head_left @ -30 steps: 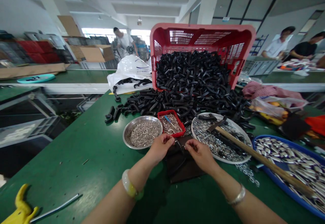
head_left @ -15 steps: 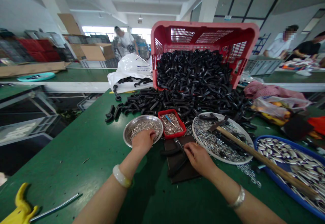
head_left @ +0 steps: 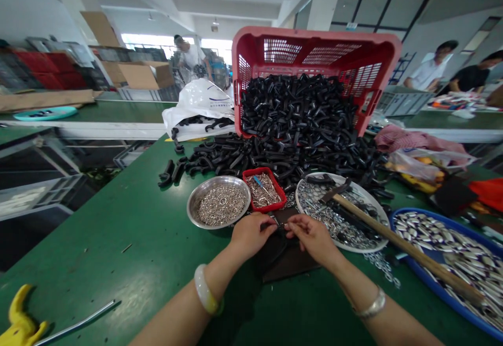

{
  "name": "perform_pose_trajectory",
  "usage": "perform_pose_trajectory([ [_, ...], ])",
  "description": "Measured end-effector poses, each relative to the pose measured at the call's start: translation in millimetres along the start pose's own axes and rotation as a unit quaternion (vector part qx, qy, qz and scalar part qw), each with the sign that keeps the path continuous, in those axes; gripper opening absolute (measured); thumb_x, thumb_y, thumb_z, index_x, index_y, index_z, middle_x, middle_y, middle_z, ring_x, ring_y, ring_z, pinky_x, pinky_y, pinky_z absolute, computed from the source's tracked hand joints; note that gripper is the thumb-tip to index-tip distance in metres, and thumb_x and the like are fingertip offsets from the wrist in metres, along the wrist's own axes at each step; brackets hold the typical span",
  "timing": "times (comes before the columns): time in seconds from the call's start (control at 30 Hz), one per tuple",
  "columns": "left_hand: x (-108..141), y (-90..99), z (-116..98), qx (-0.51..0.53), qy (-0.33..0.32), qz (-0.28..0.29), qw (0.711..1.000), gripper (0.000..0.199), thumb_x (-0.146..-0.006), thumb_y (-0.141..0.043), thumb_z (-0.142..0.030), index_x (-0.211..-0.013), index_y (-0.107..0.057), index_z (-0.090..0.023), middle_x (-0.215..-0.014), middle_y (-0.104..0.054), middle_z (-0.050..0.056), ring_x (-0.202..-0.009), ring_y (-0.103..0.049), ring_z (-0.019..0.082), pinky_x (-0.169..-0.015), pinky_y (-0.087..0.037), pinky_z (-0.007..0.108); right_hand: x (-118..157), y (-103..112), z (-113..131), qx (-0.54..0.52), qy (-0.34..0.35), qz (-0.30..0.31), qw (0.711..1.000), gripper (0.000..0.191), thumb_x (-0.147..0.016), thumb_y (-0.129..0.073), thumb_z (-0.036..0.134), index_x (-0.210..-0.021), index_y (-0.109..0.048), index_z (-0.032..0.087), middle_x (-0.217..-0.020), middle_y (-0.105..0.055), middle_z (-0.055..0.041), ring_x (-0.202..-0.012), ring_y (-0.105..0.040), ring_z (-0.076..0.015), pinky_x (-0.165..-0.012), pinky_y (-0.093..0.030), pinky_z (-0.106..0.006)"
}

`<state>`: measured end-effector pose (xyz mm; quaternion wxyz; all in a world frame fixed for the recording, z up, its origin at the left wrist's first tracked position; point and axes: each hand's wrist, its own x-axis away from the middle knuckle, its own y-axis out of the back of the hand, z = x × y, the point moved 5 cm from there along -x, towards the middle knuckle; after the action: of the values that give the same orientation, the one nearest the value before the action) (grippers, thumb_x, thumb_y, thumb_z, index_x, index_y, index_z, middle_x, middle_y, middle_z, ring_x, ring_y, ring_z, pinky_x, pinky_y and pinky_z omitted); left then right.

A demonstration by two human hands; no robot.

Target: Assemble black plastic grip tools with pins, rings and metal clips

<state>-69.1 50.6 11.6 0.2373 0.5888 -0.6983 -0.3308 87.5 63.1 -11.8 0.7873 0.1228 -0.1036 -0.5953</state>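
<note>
My left hand (head_left: pixel 253 235) is bent over the metal end of a black handle (head_left: pixel 277 249), its thumb and fingers pinched on something too small to make out. From the other side, my right hand (head_left: pixel 310 236) pinches at the same metal end, with its fingertips close to those of the left. The handle lies on a dark brown pad (head_left: pixel 293 268) and is partly hidden by my left hand. Just behind stand a metal bowl (head_left: pixel 191 211) of small metal pieces and a red tray (head_left: pixel 283 199) holding pins and a blue-handled tool.
A red basket (head_left: pixel 314 36) of black handles lies tipped behind a loose pile (head_left: pixel 220 157). On the right, a hammer (head_left: pixel 377 225) rests across a white tray (head_left: pixel 301 215) and a blue tray (head_left: pixel 412 270) of metal parts. A yellow tool (head_left: pixel 21 325) lies front left.
My left hand has come out of the metal bowl and moved right to the handle, meeting my right hand. The right hand stays at the handle's metal end.
</note>
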Motion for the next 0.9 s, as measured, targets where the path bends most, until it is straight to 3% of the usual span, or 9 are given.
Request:
perform_pose_trajectory([
  [0.1,-0.7,-1.7,-0.2,-0.055,0.007,-0.006,0.998,0.020,-0.078,-0.051,-0.029,-0.092,-0.065,-0.027,-0.094,-0.065,-0.002,-0.086,-0.057,0.015,-0.075,-0.042,0.026,3.1,2.3,4.3,0.085,0.060,-0.015,0.994,0.018,-0.080,-0.046,0.034,-0.082,-0.055,0.018,-0.074,-0.066,-0.0043,-0.063,-0.063,-0.0158,-0.047,-0.046,-0.024],
  [0.2,0.1,0.1,0.4,-0.128,0.023,-0.022,0.991,0.020,-0.079,-0.050,-0.032,-0.091,-0.065,-0.027,-0.096,-0.064,0.000,-0.090,-0.055,0.017,-0.078,-0.040,0.028,7.2,0.1,19.3,0.218,0.174,-0.062,0.958,0.015,-0.081,-0.046,0.027,-0.077,-0.059,0.020,-0.075,-0.063,-0.0035,-0.072,-0.060,-0.0158,-0.067,-0.047,-0.029],
  [0.27,1.5,-0.4,1.9,-0.150,0.038,-0.016,0.988,0.020,-0.079,-0.050,-0.034,-0.090,-0.065,-0.027,-0.094,-0.064,0.001,-0.089,-0.055,0.017,-0.077,-0.040,0.028,8.3,-5.1,24.6,0.259,0.210,-0.078,0.940,0.015,-0.082,-0.046,0.024,-0.077,-0.060,0.020,-0.076,-0.062,-0.0040,-0.075,-0.058,-0.0163,-0.068,-0.046,-0.029],
  [0.5,10.1,-2.7,9.4,-0.121,0.066,-0.004,0.990,0.024,-0.079,-0.048,-0.041,-0.087,-0.064,-0.026,-0.089,-0.064,0.001,-0.080,-0.058,0.016,-0.069,-0.042,0.026,5.4,-19.7,17.1,0.336,0.233,-0.084,0.908,0.017,-0.085,-0.041,0.023,-0.081,-0.057,0.017,-0.075,-0.062,-0.0063,-0.071,-0.057,-0.0181,-0.067,-0.045,-0.030],
  [0.67,13.4,-2.8,13.0,-0.062,0.055,-0.010,0.997,0.020,-0.078,-0.050,-0.033,-0.091,-0.065,-0.029,-0.095,-0.063,-0.001,-0.086,-0.057,0.015,-0.075,-0.042,0.025,6.8,-18.3,12.5,0.366,0.243,-0.105,0.892,0.017,-0.085,-0.044,0.027,-0.080,-0.058,0.017,-0.079,-0.061,-0.0077,-0.077,-0.055,-0.0200,-0.071,-0.044,-0.034],
  [0.9,16.3,-1.2,16.1,-0.054,0.054,-0.034,0.996,0.019,-0.078,-0.050,-0.034,-0.089,-0.065,-0.031,-0.091,-0.065,-0.003,-0.084,-0.057,0.016,-0.073,-0.042,0.027,11.2,-11.0,8.8,0.308,0.228,-0.113,0.917,0.015,-0.082,-0.048,0.026,-0.077,-0.059,0.017,-0.081,-0.059,-0.0078,-0.081,-0.054,-0.0198,-0.075,-0.044,-0.034],
])
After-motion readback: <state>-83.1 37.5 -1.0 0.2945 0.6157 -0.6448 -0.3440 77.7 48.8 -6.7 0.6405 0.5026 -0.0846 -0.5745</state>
